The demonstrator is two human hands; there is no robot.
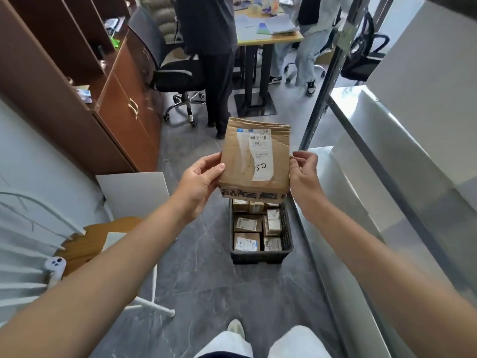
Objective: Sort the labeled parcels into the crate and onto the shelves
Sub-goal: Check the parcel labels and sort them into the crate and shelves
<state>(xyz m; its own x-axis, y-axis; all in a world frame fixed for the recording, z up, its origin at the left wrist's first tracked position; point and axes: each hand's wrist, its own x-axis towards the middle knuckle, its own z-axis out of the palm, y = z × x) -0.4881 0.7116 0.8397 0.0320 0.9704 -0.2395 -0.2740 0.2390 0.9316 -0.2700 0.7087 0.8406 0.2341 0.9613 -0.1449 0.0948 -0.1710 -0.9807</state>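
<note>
A brown cardboard parcel [235,156] with a torn white label marked "50" is held up in front of me, above the crate. My left hand [200,180] grips its left edge, thumb on the front face. My right hand [304,171] pinches its right edge. Below it on the floor stands a dark plastic crate [286,237] holding several small labeled cardboard parcels [246,240]. The metal shelving [361,161] with grey shelf boards runs along my right side.
A brown wooden cabinet [121,104] stands at left. Ahead are an office chair [178,76], a standing person [214,60] and a seated person [304,47] at a desk [268,34]. A small round wooden table [85,244] is at lower left. My feet [236,329] stand on grey floor.
</note>
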